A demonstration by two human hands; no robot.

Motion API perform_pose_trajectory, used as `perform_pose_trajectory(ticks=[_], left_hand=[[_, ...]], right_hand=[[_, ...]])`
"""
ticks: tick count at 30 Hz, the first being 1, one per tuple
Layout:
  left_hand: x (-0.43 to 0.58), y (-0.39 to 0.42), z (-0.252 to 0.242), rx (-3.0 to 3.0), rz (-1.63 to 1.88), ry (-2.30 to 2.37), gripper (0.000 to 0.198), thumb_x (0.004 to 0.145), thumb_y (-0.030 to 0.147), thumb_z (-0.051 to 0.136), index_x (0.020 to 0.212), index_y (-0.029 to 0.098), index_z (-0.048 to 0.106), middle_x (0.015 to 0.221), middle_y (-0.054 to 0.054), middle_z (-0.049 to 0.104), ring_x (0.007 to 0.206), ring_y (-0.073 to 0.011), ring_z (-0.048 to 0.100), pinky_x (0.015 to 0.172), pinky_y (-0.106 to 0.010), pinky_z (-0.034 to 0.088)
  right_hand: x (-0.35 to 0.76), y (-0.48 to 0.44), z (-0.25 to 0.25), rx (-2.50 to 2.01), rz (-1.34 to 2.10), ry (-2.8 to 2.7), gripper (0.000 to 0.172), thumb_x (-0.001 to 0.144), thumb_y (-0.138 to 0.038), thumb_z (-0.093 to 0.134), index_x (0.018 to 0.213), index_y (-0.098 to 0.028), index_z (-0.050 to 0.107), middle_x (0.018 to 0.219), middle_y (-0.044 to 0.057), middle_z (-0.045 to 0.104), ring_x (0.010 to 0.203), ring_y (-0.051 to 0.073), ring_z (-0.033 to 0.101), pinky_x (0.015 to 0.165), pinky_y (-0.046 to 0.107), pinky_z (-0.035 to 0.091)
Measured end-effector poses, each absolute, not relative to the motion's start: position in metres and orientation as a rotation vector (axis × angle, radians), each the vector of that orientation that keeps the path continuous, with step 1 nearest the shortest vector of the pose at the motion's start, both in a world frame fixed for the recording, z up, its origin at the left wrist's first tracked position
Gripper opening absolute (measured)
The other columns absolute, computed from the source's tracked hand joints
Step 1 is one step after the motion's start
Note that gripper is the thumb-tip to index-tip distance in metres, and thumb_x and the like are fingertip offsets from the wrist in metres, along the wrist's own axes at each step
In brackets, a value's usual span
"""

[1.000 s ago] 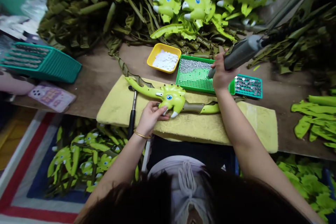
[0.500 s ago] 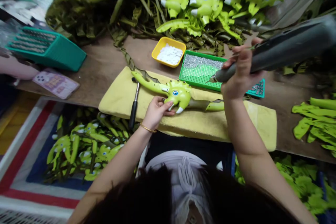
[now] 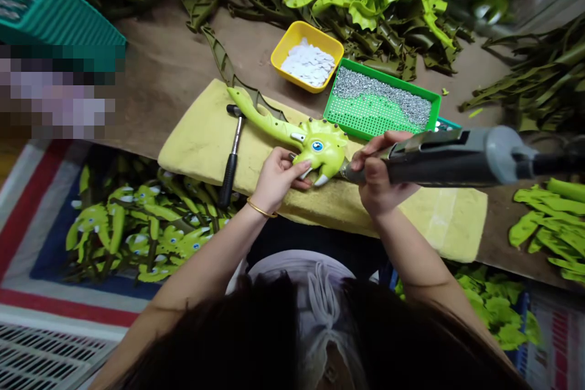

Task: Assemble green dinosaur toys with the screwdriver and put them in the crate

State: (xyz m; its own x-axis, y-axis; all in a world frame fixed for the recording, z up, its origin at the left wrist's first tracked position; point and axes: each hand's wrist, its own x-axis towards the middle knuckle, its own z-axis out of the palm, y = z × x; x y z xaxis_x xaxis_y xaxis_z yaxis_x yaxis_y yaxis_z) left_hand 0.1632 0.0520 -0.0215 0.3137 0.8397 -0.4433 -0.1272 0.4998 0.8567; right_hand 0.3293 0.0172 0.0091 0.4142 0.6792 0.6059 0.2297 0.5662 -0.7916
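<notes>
My left hand point(image 3: 276, 173) grips the head of a lime-green toy dinosaur point(image 3: 320, 149), a horned figure with a blue eye and a long tail, lying on a yellow towel point(image 3: 439, 219). My right hand point(image 3: 379, 172) holds a grey handheld electric tool point(image 3: 445, 158) with a cable running off to the right. Its narrow tip sits at the right of the dinosaur's jaw, close to the horn. The hammer point(image 3: 231, 158) lies on the towel left of my left hand.
A yellow dish of white discs point(image 3: 307, 58) and a green perforated tray of silver studs point(image 3: 381, 97) stand beyond the towel. Piles of green toy parts point(image 3: 365, 24) cover the back of the table. More lie on a striped rug point(image 3: 31, 274) below left.
My right hand has swung the tool down from the upper right to the dinosaur's jaw, and the tool now lies nearly level. The view has tilted and shifted. My left hand stays on the head.
</notes>
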Motion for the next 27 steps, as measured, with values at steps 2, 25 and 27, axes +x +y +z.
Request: perform_pose_trajectory(ticks=[2, 25, 27], left_hand=[[0.165, 0.051, -0.019, 0.817, 0.751, 1.065, 0.059, 0.059, 0.044, 0.085, 0.087, 0.020, 0.040, 0.060, 0.003, 0.066, 0.047, -0.0163, 0.066, 0.043, -0.024, 0.057], [0.163, 0.051, -0.023, 0.850, 0.654, 1.050, 0.059, 0.062, 0.048, 0.084, 0.090, 0.019, 0.041, 0.070, 0.002, 0.066, 0.051, -0.0150, 0.068, 0.048, -0.026, 0.061], [0.163, 0.052, -0.022, 0.850, 0.647, 1.054, 0.058, 0.062, 0.047, 0.084, 0.090, 0.019, 0.042, 0.070, 0.002, 0.066, 0.051, -0.0151, 0.068, 0.048, -0.026, 0.061]], right_hand=[[0.329, 0.015, 0.007, -0.932, 0.353, -1.178, 0.036, 0.081, -0.045, 0.067, 0.113, -0.033, 0.056, 0.076, -0.006, 0.056, 0.052, 0.007, 0.054, 0.048, 0.022, 0.047], [0.408, 0.139, -0.029, -1.476, 0.188, -0.910, 0.070, 0.079, -0.082, 0.037, 0.127, -0.033, 0.050, 0.088, 0.002, 0.069, 0.066, 0.014, 0.057, 0.065, 0.034, 0.049], [0.406, 0.139, -0.029, -1.482, 0.158, -0.928, 0.071, 0.079, -0.083, 0.036, 0.127, -0.033, 0.050, 0.088, 0.002, 0.069, 0.066, 0.014, 0.057, 0.065, 0.034, 0.049]])
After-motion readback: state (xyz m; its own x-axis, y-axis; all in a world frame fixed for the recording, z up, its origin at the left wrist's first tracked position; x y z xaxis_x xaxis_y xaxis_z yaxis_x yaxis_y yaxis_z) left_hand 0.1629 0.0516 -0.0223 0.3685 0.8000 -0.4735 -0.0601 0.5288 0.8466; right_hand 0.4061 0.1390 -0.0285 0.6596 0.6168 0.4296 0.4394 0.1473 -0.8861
